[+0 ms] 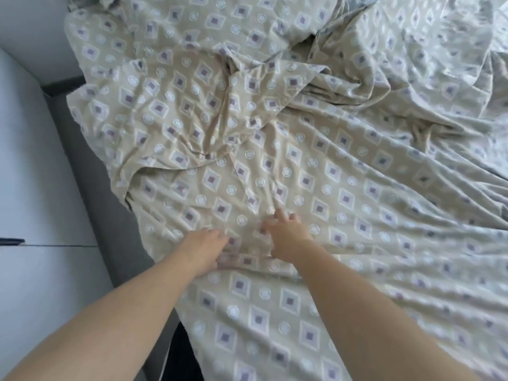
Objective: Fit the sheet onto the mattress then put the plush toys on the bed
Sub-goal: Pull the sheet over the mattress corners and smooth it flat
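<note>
A large beige sheet (316,166), printed with white diamonds around purple squares and small white rings, fills most of the view from the top edge to the bottom right. It lies spread over a bed but loose. Deep crumples and folds pile up across the upper middle, a paler bunched stretch lies at the upper right, and long creases run diagonally toward the lower right. The sheet's left edge hangs unevenly over a grey bed frame (82,160), which runs as a slanted strip down the left side. Beyond the frame, at the far left, stands a white cabinet (33,270) with a thin seam and a dark handle (11,240). Two bare forearms reach in from the bottom corners and meet near the lower centre, close to the sheet's left edge. The left hand (204,250) rests on the sheet, fingers (220,235) curled down and thumb tucked beneath, gripping a low ridge of cloth gathered between them. The right hand (287,236) sits just beside it, slightly further up the bed, touching the sheet. Its fingers (281,214) are blurred and partly bent, and whether they hold any cloth cannot be told.
</note>
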`<state>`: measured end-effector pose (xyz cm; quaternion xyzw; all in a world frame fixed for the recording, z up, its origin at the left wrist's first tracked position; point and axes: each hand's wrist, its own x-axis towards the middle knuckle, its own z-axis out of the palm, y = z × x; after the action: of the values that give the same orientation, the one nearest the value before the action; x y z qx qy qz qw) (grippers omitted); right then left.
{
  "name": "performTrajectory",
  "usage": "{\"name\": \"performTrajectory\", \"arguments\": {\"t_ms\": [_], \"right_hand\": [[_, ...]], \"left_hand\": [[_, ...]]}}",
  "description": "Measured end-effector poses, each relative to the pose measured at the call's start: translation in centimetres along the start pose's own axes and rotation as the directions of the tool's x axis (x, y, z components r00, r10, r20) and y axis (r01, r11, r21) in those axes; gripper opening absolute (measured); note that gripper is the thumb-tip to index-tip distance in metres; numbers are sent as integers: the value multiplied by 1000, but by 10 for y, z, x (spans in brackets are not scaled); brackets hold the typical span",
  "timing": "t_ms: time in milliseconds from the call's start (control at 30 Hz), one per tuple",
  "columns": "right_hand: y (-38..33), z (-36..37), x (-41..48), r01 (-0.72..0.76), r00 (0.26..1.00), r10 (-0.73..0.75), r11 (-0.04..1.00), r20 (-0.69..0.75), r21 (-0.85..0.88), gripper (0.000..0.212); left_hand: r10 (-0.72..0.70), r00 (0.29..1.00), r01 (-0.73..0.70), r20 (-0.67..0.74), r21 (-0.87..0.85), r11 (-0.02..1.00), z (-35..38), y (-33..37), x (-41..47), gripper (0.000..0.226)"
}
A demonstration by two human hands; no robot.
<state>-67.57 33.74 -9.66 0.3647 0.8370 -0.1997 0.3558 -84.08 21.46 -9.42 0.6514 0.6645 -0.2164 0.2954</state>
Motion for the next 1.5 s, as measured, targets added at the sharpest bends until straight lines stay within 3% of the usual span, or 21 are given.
{"name": "performTrajectory", "arguments": {"t_ms": [133,400,467,567,667,767,900,1000,1067,1100,1233,1367,1500], "right_hand": [[2,53,-41,-17,1000,17,999,-15,38,66],[6,99,-67,1,984,-18,996,-178,-90,58],[13,109,-72,44,964,-58,997,-259,-60,64],[17,134,-98,145,945,-116,987,-306,73,75],[24,168,-135,223,939,-167,961,-302,162,63],[29,195,-162,187,944,-133,969,-302,159,57],[28,233,-189,119,933,-103,993,-344,25,40],[38,247,-200,19,940,-17,1000,-342,4,35],[43,248,-201,8,937,5,999,-350,36,35],[42,250,-203,23,938,-1,998,-348,59,35],[42,264,-213,108,971,-87,990,-224,86,18],[47,277,-230,131,987,-106,965,-120,226,18],[41,283,-245,143,962,-79,962,-261,234,7]], "left_hand": [[-11,996,12,-88,13,1000,36,49,-28,49],[75,982,-68,-172,43,997,87,112,-51,64],[113,949,-94,-293,76,993,93,113,-45,43],[162,951,-161,-262,25,987,96,114,-42,17],[167,951,-171,-259,7,985,95,112,-45,4],[192,972,-192,-133,13,981,102,115,-59,14],[173,985,-173,28,16,985,122,136,-93,19],[99,991,-93,-94,68,993,125,149,-110,14],[122,968,-103,-221,98,990,128,162,-122,5],[142,952,-120,-270,95,988,137,172,-127,12],[107,969,-91,-223,77,993,172,215,-131,53],[93,944,-43,-316,160,986,191,241,-136,36],[82,964,-35,-253,185,982,191,247,-143,30]]}}
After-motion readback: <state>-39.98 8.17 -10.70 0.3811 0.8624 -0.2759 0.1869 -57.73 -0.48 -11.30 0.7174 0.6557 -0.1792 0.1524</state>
